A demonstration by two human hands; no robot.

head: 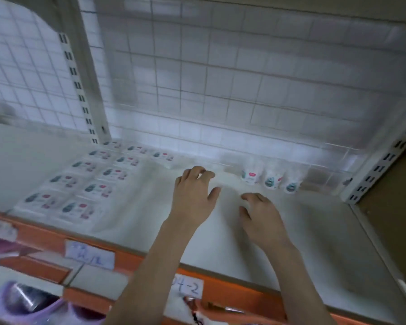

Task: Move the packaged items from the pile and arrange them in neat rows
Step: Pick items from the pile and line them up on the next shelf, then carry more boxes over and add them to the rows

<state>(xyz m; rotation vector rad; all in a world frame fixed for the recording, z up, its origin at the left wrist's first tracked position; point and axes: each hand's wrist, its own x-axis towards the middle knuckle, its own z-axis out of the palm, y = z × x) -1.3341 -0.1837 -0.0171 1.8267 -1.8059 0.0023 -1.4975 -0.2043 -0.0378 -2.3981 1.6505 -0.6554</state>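
On the white shelf (291, 231), near its middle, both hands reach forward with bare forearms stretched out from the front edge. The left hand (192, 198) hovers or rests lightly with fingers spread and gently bent, thumb out to the side; its grip is apart and holds nothing that I can make out. The right hand (260, 216) lies just beside it, palm down, fingers curled a little toward the shelf; the blur hides whether anything thin sits under the fingertips, but the grip looks apart and unloaded.

Beyond the right hand, against the wire grid back (220, 90), a small cluster of packets (270, 180) stands or leans in a loose bunch, which I take to be what is left of the pile. To the left, flat packets (80, 184) lie in two tidy rows running from the front edge to the back corner, with a third row begun by one packet (163, 156) at the rear. The hands sit between pile and rows, likely so one can fetch while the other lays down and squares up. The likely next place is the third row, in front of that rear packet.

Along the shelf front runs an orange rail (232, 292) with handwritten labels (89, 254).
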